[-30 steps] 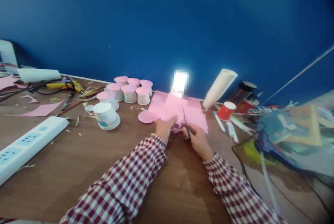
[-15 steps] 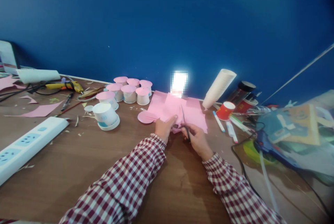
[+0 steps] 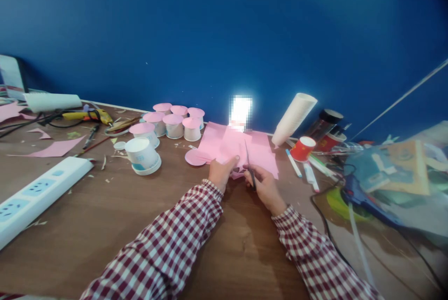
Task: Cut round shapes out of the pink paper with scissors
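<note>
My left hand [image 3: 221, 172] is closed on a piece of pink paper [image 3: 234, 143], thumb on top. In my right hand [image 3: 265, 185] is a pair of scissors [image 3: 249, 164], its dark handle in my fingers and its blades pointing away from me over the paper. More pink sheets [image 3: 212, 137] lie beneath and behind. Just left of my left hand rests a pink paper disc [image 3: 196, 156]. Further left stand several paper cups with pink disc tops [image 3: 173, 122], and in front of them a white paper cup [image 3: 140, 153] without one.
A white power strip [image 3: 45, 192] and a yellow glue gun [image 3: 89, 115] lie on the left. To the right are a leaning stack of paper cups [image 3: 294, 115], a red cup [image 3: 303, 149], markers [image 3: 294, 163] and a blue glue gun [image 3: 364, 199] with cables. A blue wall rises behind.
The scissors have shifted very slightly in my right hand, with the blades a little different in angle. Both hands stay nearly in place, and the cups have not moved.
</note>
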`<state>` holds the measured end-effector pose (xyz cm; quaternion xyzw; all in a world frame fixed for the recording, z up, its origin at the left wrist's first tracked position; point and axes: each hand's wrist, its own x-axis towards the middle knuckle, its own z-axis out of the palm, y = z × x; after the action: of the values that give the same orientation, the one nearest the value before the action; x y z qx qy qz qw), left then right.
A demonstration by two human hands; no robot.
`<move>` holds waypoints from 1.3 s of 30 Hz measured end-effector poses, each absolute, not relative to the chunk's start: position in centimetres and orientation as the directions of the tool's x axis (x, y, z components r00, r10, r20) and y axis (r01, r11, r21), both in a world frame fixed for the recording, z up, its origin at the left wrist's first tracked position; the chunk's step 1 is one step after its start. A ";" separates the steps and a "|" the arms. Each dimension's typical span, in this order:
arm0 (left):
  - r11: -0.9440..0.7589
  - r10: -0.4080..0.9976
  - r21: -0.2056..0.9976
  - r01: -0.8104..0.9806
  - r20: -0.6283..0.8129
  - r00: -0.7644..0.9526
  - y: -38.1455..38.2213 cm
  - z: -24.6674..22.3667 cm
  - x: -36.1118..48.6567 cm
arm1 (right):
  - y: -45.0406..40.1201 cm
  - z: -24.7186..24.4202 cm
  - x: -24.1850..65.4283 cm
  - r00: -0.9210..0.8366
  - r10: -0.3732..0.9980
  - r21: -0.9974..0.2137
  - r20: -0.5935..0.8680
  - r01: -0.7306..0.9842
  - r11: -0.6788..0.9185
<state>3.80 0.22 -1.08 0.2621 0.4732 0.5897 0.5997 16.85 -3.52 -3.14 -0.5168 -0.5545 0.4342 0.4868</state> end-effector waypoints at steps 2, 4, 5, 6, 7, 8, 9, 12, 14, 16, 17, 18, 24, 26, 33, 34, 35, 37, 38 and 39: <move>0.170 0.955 0.875 -0.454 -0.259 -0.142 0.3 -1.1 3.8 | -3.6 -3.0 16.8 0.009 0.996 -0.984 0.094 0.155 0.092; 0.166 0.957 0.879 -0.448 -0.253 -0.142 0.3 -1.2 3.8 | -3.6 -2.9 16.8 0.007 0.996 -0.983 0.092 0.159 0.090; 0.162 0.958 0.881 -0.444 -0.249 -0.145 0.3 -1.2 3.8 | -3.6 -2.9 16.8 0.008 0.996 -0.983 0.090 0.159 0.087; 0.158 0.958 0.883 -0.442 -0.246 -0.147 0.2 -1.1 3.8 | -3.6 -2.8 16.8 0.012 0.996 -0.984 0.088 0.155 0.085; 0.156 0.959 0.884 -0.441 -0.242 -0.147 0.2 -1.1 3.8 | -3.6 -2.8 16.8 0.015 0.996 -0.985 0.086 0.151 0.082; 0.155 0.959 0.885 -0.439 -0.241 -0.147 0.2 -1.1 3.7 | -3.6 -2.9 16.8 0.016 0.996 -0.986 0.084 0.148 0.081; 0.156 0.959 0.886 -0.437 -0.241 -0.147 0.2 -1.0 3.7 | -3.6 -2.9 16.8 0.017 0.996 -0.986 0.084 0.146 0.081; 0.158 0.961 0.887 -0.434 -0.240 -0.140 0.1 -1.0 3.7 | -3.5 -3.1 16.8 0.017 0.996 -0.986 0.084 0.144 0.081; 0.158 0.960 0.885 -0.438 -0.242 -0.143 0.1 -1.0 3.7 | -3.5 -3.2 16.9 0.013 0.997 -0.987 0.081 0.139 0.079; 0.161 0.958 0.881 -0.444 -0.248 -0.145 0.1 -1.1 3.7 | -3.4 -3.3 16.9 0.009 0.997 -0.987 0.080 0.140 0.078; 0.162 0.957 0.879 -0.448 -0.251 -0.146 0.1 -1.1 3.7 | -3.4 -3.3 16.9 0.007 0.997 -0.986 0.081 0.144 0.079; 0.164 0.956 0.878 -0.449 -0.254 -0.147 0.1 -1.1 3.7 | -3.4 -3.3 17.0 0.006 0.996 -0.986 0.084 0.146 0.082; 0.174 0.954 0.873 -0.456 -0.264 -0.142 0.2 -1.0 3.7 | -3.5 -3.1 16.9 0.008 0.996 -0.986 0.086 0.142 0.084; 0.173 0.953 0.869 -0.465 -0.266 -0.144 0.2 -0.9 3.7 | -3.6 -3.0 16.8 0.011 0.996 -0.985 0.086 0.151 0.083; 0.171 0.956 0.864 -0.474 -0.262 -0.134 0.2 -1.1 3.7 | -3.5 -3.3 17.0 0.007 0.996 -0.986 0.087 0.143 0.085; 0.168 0.956 0.863 -0.476 -0.260 -0.134 0.2 -1.1 3.7 | -3.5 -3.3 17.0 0.007 0.996 -0.986 0.087 0.143 0.085; 0.164 0.957 0.863 -0.478 -0.256 -0.135 0.2 -1.1 3.7 | -3.5 -3.3 16.9 0.007 0.996 -0.986 0.087 0.144 0.086; 0.156 0.958 0.865 -0.478 -0.250 -0.138 0.3 -1.3 3.7 | -3.5 -3.3 16.9 0.011 0.996 -0.985 0.091 0.151 0.088; 0.153 0.959 0.866 -0.476 -0.246 -0.138 0.3 -1.4 3.7 | -3.5 -3.2 16.9 0.012 0.996 -0.984 0.092 0.156 0.089; 0.151 0.960 0.867 -0.475 -0.243 -0.138 0.4 -1.5 3.7 | -3.5 -3.2 16.9 0.012 0.996 -0.983 0.093 0.158 0.090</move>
<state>3.71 0.38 -1.51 0.2625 0.4621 0.5963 0.6016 16.89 -3.48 -3.18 -0.5192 -0.5556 0.4307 0.4861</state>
